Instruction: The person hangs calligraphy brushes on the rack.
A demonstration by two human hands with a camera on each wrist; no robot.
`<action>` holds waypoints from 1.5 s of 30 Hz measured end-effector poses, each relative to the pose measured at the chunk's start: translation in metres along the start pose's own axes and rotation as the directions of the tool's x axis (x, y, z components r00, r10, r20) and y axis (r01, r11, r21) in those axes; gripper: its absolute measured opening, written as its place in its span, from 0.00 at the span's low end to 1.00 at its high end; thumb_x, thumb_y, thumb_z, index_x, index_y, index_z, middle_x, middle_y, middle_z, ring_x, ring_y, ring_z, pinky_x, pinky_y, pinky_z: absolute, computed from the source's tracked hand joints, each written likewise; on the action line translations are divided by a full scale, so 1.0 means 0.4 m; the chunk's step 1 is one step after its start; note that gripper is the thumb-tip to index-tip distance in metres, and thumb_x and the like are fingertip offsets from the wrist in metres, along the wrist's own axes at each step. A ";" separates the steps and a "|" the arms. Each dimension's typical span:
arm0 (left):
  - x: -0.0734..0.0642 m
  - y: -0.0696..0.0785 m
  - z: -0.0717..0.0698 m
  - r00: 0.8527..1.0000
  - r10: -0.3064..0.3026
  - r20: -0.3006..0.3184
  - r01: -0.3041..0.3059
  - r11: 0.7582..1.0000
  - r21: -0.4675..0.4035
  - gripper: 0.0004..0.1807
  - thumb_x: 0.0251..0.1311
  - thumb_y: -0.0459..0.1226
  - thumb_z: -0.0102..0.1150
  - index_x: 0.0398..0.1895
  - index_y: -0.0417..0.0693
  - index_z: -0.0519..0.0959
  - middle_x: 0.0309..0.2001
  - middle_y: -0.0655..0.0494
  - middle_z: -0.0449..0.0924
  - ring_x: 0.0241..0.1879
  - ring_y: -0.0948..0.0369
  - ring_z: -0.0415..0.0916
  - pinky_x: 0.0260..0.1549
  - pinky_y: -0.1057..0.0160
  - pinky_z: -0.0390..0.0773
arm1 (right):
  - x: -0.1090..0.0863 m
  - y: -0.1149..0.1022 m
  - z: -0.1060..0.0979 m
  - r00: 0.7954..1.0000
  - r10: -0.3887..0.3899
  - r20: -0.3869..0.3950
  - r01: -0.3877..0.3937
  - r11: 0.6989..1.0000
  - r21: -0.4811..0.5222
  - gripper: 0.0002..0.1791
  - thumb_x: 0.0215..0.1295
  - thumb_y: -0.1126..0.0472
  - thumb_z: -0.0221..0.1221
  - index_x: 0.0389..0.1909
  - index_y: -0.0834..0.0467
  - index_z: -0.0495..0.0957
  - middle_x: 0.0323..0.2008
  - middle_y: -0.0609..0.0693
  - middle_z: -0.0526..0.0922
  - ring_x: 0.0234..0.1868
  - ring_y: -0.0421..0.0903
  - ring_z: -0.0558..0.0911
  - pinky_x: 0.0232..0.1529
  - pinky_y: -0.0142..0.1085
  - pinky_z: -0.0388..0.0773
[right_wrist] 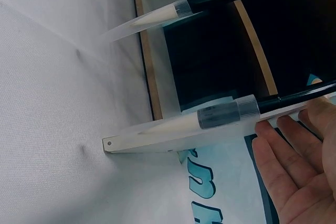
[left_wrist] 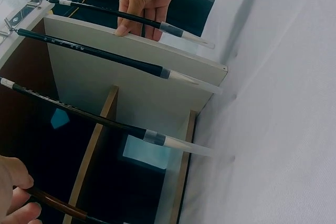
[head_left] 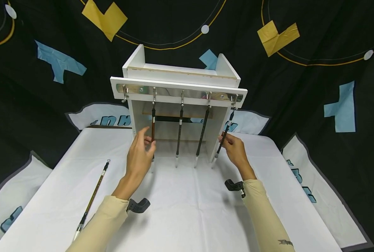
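Note:
Several calligraphy brushes hang by loops from hooks on a white wooden rack [head_left: 178, 84]. My left hand [head_left: 138, 154] is beside the brown-handled brush [head_left: 153, 129], its thumb at the handle and its index finger raised apart from the thumb. In the left wrist view, the fingertips lie close against that handle. My right hand [head_left: 234, 148] touches the rack's right side panel [left_wrist: 173, 51]; its thumb rests on the panel's front edge and its other fingers extend along the outside. The rightmost black brush [right_wrist: 273, 102] hangs in front of this hand. Between the hands hang two dark brushes [head_left: 180, 129].
Another brush [head_left: 93, 196] lies on the white tabletop [head_left: 187, 217], left of my left forearm. The leftmost hook [head_left: 124, 93] holds no brush. Black cloth [head_left: 174, 21] with taped shapes hangs behind, and white lettered sheets [head_left: 316, 189] surround the table.

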State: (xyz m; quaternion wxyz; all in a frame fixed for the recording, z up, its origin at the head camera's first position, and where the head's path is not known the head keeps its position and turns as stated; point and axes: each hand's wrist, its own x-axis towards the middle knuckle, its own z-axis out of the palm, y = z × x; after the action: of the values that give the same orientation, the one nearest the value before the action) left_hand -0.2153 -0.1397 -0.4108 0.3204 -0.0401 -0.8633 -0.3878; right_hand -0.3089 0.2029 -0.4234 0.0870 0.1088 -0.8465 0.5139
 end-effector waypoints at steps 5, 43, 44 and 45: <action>0.005 -0.001 0.007 1.000 -0.027 0.011 0.027 1.000 0.009 0.31 0.71 0.31 0.64 0.75 0.40 0.68 0.48 0.42 0.82 0.48 0.45 0.82 0.38 0.46 0.82 | 0.000 0.000 0.001 1.000 -0.011 0.005 0.011 1.000 -0.004 0.27 0.78 0.45 0.60 0.62 0.62 0.83 0.57 0.64 0.87 0.56 0.60 0.88 0.68 0.59 0.77; -0.224 -0.217 -0.312 0.980 0.076 0.185 -0.149 0.894 0.423 0.25 0.60 0.24 0.72 0.61 0.36 0.81 0.52 0.30 0.80 0.44 0.34 0.81 0.36 0.35 0.81 | -0.006 -0.010 0.004 1.000 0.000 -0.010 0.000 1.000 -0.020 0.28 0.79 0.46 0.59 0.64 0.64 0.81 0.53 0.65 0.88 0.55 0.61 0.88 0.65 0.56 0.80; -0.233 -0.228 -0.317 0.979 0.071 0.190 -0.149 0.888 0.434 0.25 0.59 0.24 0.72 0.61 0.35 0.81 0.51 0.30 0.80 0.43 0.34 0.82 0.35 0.35 0.82 | -0.007 -0.009 0.004 1.000 -0.002 -0.009 0.001 1.000 -0.025 0.28 0.79 0.45 0.59 0.64 0.64 0.81 0.53 0.65 0.88 0.55 0.61 0.88 0.65 0.57 0.80; -0.241 -0.237 -0.321 0.979 0.066 0.195 -0.148 0.884 0.443 0.25 0.58 0.24 0.73 0.60 0.34 0.81 0.51 0.29 0.81 0.43 0.34 0.82 0.34 0.35 0.83 | -0.008 -0.009 0.004 1.000 -0.003 -0.007 0.003 1.000 -0.027 0.28 0.79 0.45 0.59 0.64 0.64 0.81 0.54 0.65 0.88 0.56 0.61 0.88 0.65 0.57 0.79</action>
State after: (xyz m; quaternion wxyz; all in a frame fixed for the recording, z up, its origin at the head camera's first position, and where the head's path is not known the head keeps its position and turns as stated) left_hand -0.1022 -0.2774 -0.4647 0.2653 -0.0455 -0.9511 -0.1517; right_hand -0.3050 0.2001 -0.4218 0.0921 0.1071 -0.8528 0.5028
